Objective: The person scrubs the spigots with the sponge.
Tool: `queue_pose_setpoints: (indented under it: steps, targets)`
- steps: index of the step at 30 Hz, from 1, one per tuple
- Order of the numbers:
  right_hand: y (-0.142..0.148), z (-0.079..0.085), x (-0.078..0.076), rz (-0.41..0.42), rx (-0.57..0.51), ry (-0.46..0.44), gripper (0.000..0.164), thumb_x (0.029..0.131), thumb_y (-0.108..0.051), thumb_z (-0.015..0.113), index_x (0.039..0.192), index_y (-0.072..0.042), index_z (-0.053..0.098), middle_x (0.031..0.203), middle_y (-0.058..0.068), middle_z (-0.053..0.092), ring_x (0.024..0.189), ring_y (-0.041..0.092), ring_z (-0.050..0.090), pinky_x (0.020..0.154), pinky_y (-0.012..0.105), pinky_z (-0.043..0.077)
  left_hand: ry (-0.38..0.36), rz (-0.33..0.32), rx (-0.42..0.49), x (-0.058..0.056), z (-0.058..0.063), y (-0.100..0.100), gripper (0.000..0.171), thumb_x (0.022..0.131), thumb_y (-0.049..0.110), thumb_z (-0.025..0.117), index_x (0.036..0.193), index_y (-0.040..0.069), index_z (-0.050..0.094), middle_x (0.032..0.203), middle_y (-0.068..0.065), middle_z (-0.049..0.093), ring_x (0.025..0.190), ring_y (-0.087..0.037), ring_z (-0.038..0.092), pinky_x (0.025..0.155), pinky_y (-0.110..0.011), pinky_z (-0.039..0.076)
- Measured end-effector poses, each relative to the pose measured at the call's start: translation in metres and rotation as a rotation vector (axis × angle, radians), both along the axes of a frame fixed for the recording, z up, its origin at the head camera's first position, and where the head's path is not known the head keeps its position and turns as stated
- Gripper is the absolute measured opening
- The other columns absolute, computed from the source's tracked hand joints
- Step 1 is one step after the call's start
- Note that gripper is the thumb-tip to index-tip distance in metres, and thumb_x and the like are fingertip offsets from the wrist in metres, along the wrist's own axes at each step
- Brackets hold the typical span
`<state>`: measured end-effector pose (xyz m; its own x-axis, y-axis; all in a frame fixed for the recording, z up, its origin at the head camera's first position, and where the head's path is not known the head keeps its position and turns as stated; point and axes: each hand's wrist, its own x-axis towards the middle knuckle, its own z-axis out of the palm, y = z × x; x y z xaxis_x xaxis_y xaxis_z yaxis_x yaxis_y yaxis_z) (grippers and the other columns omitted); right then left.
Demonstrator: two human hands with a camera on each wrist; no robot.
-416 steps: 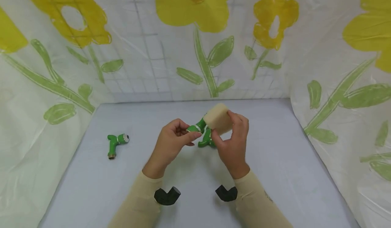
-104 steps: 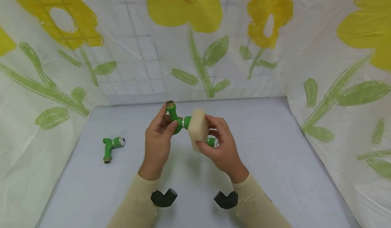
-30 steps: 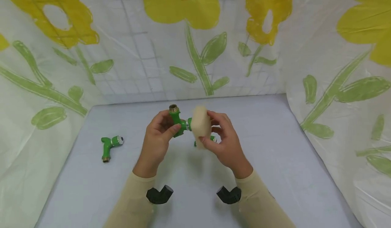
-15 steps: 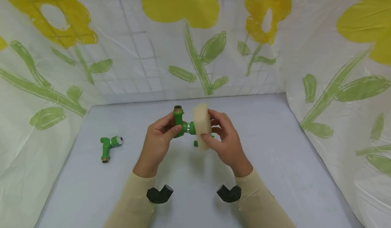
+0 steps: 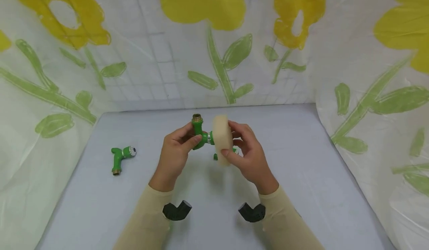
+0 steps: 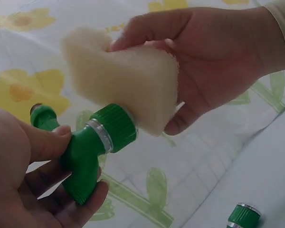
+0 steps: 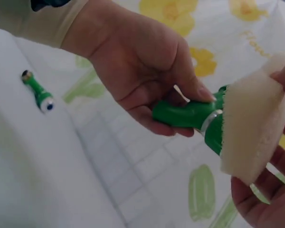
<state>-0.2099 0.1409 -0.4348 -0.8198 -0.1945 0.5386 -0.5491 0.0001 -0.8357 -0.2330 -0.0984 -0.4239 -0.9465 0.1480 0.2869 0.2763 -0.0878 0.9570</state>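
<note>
My left hand (image 5: 174, 151) grips a green tap (image 5: 198, 130) above the table, thumb in front and fingers behind its body. The tap's brass threaded end points upward, and its ribbed green knob (image 6: 115, 127) with a silver ring faces right. A cream sponge block (image 5: 221, 138) is pinched in my right hand (image 5: 249, 157), thumb on the near side and fingers along the far side. Its flat face lies against the end of the knob, hiding that end. In the right wrist view the sponge (image 7: 251, 118) stands tilted against the tap (image 7: 180, 115).
Another green tap (image 5: 117, 161) lies on the pale table (image 5: 207, 212) at the left. Beyond the sponge lies a further green tap (image 5: 215, 157), mostly hidden. Flower-printed sheeting (image 5: 161, 75) encloses the back and sides. Black curved pieces (image 5: 177, 210) are on both wrists.
Since the earliest frame, the held tap has turned brass end up, and the sponge has come to its knob. Over the last second the tap has tilted upright and both hands have shifted slightly.
</note>
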Motion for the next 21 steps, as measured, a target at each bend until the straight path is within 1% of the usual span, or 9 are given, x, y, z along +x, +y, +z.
queue_pose_setpoints:
  steps: [2,5,8,10,12,15,18,19,21]
  targets:
    - [0.0023,0.0002,-0.0009,-0.051,-0.012,-0.02,0.069,0.096,0.004,0.075,0.16,-0.005,0.05,0.139,0.013,0.055,0.119,0.035,0.058,0.097,0.037,0.056,0.004,-0.054,-0.002,0.0004,0.0015,0.0,0.043,0.099,-0.005,0.076,0.141,-0.003,0.07,0.113,-0.018,0.078,0.101,-0.027,0.07,0.087,-0.032,0.061]
    - [0.0038,0.0006,-0.0022,-0.102,-0.007,-0.088,0.069,0.097,0.002,0.073,0.161,-0.008,0.05,0.14,0.011,0.054,0.12,0.032,0.058,0.097,0.038,0.056,0.01,-0.071,0.01,0.0021,0.0036,-0.001,0.042,0.098,-0.007,0.076,0.14,-0.004,0.071,0.113,-0.019,0.078,0.103,-0.028,0.071,0.087,-0.033,0.062]
    - [0.002,0.001,-0.0017,-0.088,0.053,-0.112,0.068,0.097,-0.002,0.074,0.161,-0.011,0.052,0.14,0.009,0.056,0.121,0.033,0.059,0.098,0.041,0.057,-0.002,-0.012,0.047,0.0025,0.0043,-0.0023,0.041,0.101,-0.005,0.074,0.141,-0.006,0.068,0.115,-0.017,0.078,0.104,-0.028,0.071,0.088,-0.033,0.062]
    - [-0.0002,0.0022,0.0,-0.052,0.098,-0.08,0.068,0.096,-0.003,0.076,0.16,-0.01,0.052,0.139,0.008,0.056,0.121,0.034,0.058,0.098,0.043,0.057,-0.018,0.036,0.081,0.0018,0.0035,-0.0035,0.041,0.102,-0.005,0.073,0.142,-0.007,0.067,0.115,-0.014,0.078,0.105,-0.027,0.071,0.089,-0.033,0.061]
    - [-0.0018,0.0043,0.0021,-0.025,0.115,-0.026,0.068,0.095,-0.002,0.077,0.158,-0.007,0.053,0.139,0.009,0.057,0.122,0.034,0.058,0.098,0.043,0.057,-0.02,0.05,0.109,0.0012,0.0028,-0.0045,0.04,0.102,-0.007,0.071,0.141,-0.009,0.066,0.113,-0.013,0.079,0.105,-0.026,0.072,0.09,-0.032,0.061]
    - [-0.0014,0.0077,0.0049,-0.022,0.075,0.057,0.069,0.092,0.001,0.078,0.156,-0.001,0.053,0.138,0.014,0.056,0.121,0.036,0.056,0.098,0.041,0.057,0.008,-0.02,0.109,0.001,0.0026,-0.005,0.042,0.1,-0.012,0.071,0.141,-0.011,0.066,0.111,-0.012,0.079,0.104,-0.025,0.073,0.089,-0.032,0.062]
    - [0.0006,0.008,0.0044,-0.053,0.012,0.078,0.07,0.091,0.007,0.076,0.156,0.0,0.052,0.136,0.016,0.056,0.119,0.037,0.055,0.098,0.038,0.056,0.049,-0.11,0.09,0.0015,0.0035,-0.0048,0.044,0.097,-0.015,0.072,0.14,-0.012,0.066,0.111,-0.015,0.079,0.104,-0.026,0.073,0.088,-0.033,0.062]
    - [0.001,0.007,0.0037,-0.07,0.006,0.07,0.07,0.091,0.008,0.075,0.157,-0.001,0.052,0.136,0.014,0.055,0.119,0.037,0.055,0.098,0.037,0.055,0.057,-0.119,0.085,0.0018,0.0036,-0.0049,0.044,0.097,-0.015,0.073,0.14,-0.012,0.066,0.111,-0.016,0.079,0.104,-0.026,0.074,0.087,-0.033,0.062]
    - [0.0006,0.005,0.0025,-0.103,0.026,0.053,0.071,0.093,0.007,0.074,0.159,-0.004,0.052,0.138,0.011,0.055,0.12,0.035,0.054,0.099,0.038,0.055,0.062,-0.101,0.087,0.0024,0.0036,-0.0054,0.043,0.097,-0.014,0.073,0.139,-0.011,0.068,0.111,-0.016,0.079,0.103,-0.026,0.074,0.087,-0.033,0.062]
